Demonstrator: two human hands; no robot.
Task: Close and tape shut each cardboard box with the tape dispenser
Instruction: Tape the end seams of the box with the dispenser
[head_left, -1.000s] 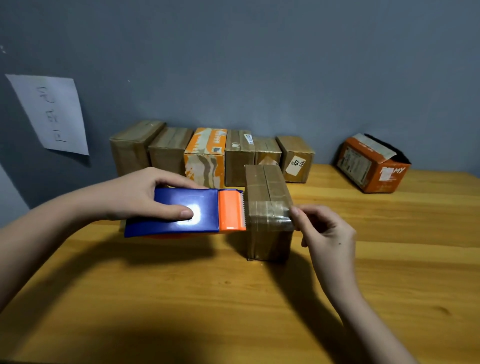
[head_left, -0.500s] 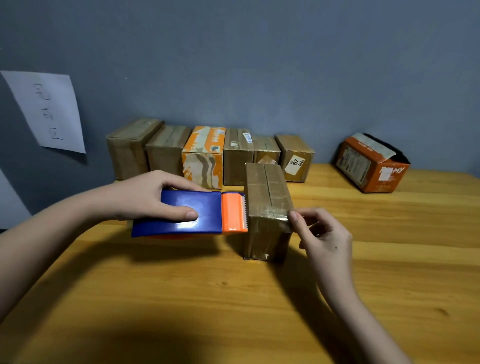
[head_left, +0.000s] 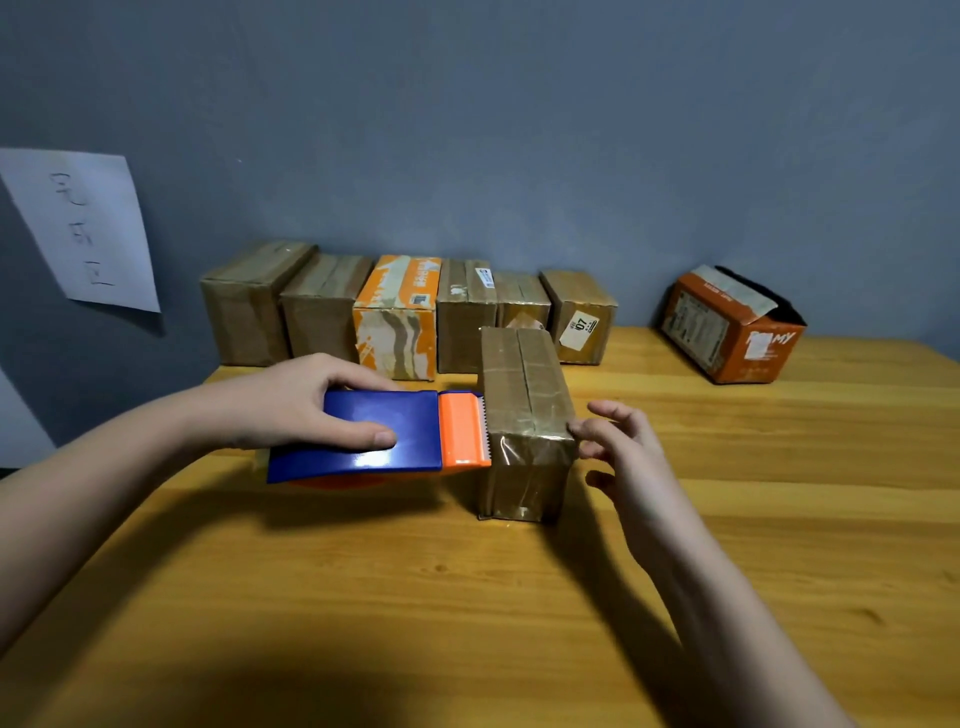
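Head view: orange box (head_left: 732, 332) reads "MY"; label (head_left: 580, 327) "07".

Left hand (head_left: 291, 402) gripping, right hand (head_left: 626, 452) loosely spread.

Tape dispenser (head_left: 382, 437) at centre: glossy dark blue body, bright orange head. Box (head_left: 524, 415) beside it plain brown w/ shiny clear tape. Back row (head_left: 405, 312) mostly brown; one box (head_left: 397, 317) orange & white w/ brown torn streaks. Upper right box (head_left: 727, 332) orange, white lettering. Worktop (head_left: 467, 597) honey-yellow wood grain. Wall (head_left: 519, 130) grey-blue; white paper (head_left: 83, 228) upper left w/ grey handwriting
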